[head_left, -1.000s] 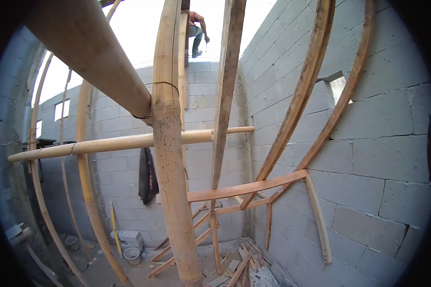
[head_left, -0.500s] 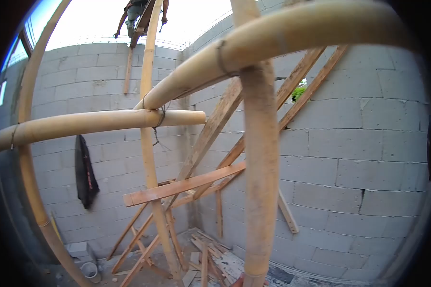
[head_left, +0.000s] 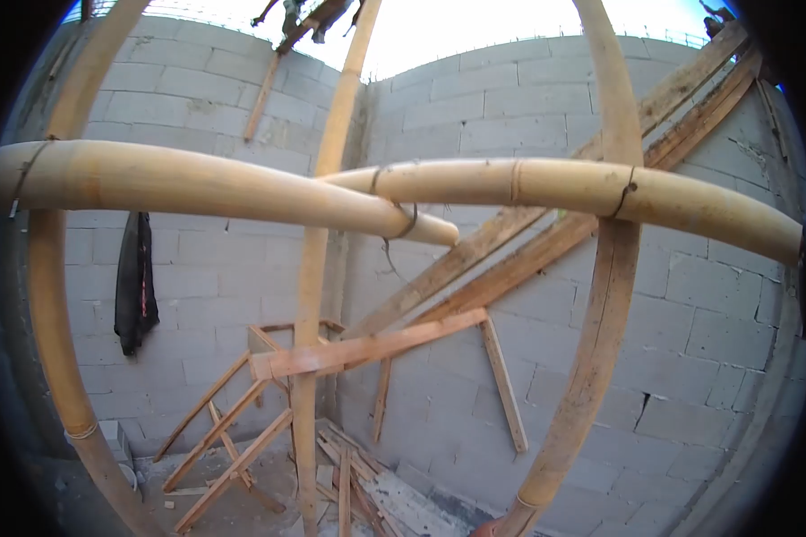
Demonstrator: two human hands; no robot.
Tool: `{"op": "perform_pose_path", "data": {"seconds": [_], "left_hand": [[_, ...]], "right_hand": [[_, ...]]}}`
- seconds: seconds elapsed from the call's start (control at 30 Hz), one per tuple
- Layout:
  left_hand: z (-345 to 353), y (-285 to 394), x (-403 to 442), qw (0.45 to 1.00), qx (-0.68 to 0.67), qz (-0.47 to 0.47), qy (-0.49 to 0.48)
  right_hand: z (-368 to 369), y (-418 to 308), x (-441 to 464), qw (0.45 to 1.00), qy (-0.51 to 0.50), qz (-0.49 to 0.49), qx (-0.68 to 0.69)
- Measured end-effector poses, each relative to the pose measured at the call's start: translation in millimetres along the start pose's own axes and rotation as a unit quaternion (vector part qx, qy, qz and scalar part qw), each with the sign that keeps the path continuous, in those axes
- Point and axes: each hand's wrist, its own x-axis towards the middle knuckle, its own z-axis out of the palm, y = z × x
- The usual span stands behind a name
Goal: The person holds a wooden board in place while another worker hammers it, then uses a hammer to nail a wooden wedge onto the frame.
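At the bottom edge, a small part of what appears to be my right hand (head_left: 487,530) shows against the foot of the right upright bamboo pole (head_left: 591,358). It seems wrapped around the pole, though most of its fingers are cut off by the frame. My left hand is out of view. Two horizontal bamboo poles cross in front of me: the left one (head_left: 215,183) and the right one (head_left: 528,183) overlap near the middle, tied with dark wire (head_left: 409,219). Another wire tie (head_left: 625,192) binds the right horizontal pole to the upright.
More upright bamboo poles stand at the left (head_left: 54,313) and middle (head_left: 312,268). Long boards (head_left: 546,242) slope up the block wall (head_left: 457,116). Wooden props (head_left: 215,456) and scrap planks (head_left: 358,474) lie below. A dark cloth (head_left: 136,286) hangs left. A person (head_left: 318,18) is above.
My view has turned and shifted, so the right horizontal pole sits lower and more level. The right upright pole appears farther right. The person above is now more cut off by the top edge.
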Motion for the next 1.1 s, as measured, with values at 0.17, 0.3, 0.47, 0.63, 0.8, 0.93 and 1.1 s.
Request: {"op": "perform_pose_path", "data": {"seconds": [0.17, 0.3, 0.47, 0.63, 0.8, 0.93, 1.1], "left_hand": [[1, -8, 5, 1.0, 0.003, -0.011, 0.024], [1, -15, 7, 0.999, 0.017, -0.004, 0.039], [3, -19, 9, 0.999, -0.009, -0.007, 0.038], [-16, -24, 8, 0.997, -0.025, 0.001, -0.077], [-62, -23, 4, 0.977, -0.053, 0.129, -0.158], [-169, -51, 33, 0.977, 0.09, 0.03, -0.192], [-326, 15, 124, 0.866, 0.493, 0.081, -0.018]], "right_hand": [[-14, 36, -23, 1.0, 0.005, 0.027, -0.013], [-18, 80, -44, 0.997, -0.001, 0.067, -0.028], [-6, 138, -69, 0.988, -0.027, 0.137, -0.071], [30, 187, -75, 0.97, -0.055, 0.203, -0.119], [87, 216, -53, 0.95, -0.081, 0.261, -0.153], [134, 223, -18, 0.936, -0.116, 0.287, -0.17], [179, 193, 41, 0.946, -0.118, 0.248, -0.175]]}}
